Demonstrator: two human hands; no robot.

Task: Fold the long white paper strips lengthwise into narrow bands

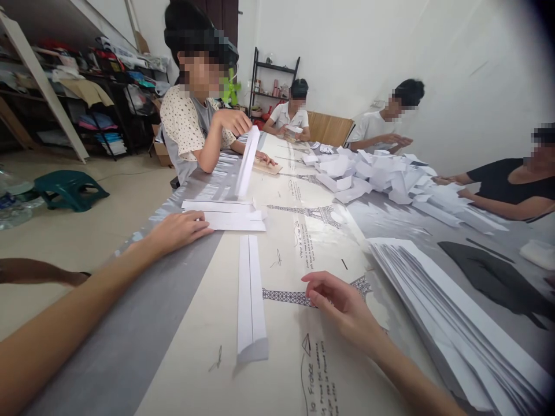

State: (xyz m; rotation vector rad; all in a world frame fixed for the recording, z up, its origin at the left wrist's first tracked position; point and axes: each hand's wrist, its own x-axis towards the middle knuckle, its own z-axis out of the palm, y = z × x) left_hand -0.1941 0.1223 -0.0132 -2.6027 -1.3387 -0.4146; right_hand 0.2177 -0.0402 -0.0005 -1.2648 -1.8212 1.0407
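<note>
A long white folded-paper strip with a dark lengthwise line (252,300) lies between the hands, its near flap lifted; a brush from the loosely curled, unladen right hand (336,294) could skew it. The left hand (184,231) rests flattish on overlapping white paper strips (236,218); a sideways drag might scatter them across the cream, tower-printed table (182,375). Right of the right hand, a leaning white paper stack (442,323) could slide if elbowed.

Paper strip (251,294) on the table (130,335), paper stack (451,323) to its right, paper pile (381,176) behind the stack
</note>
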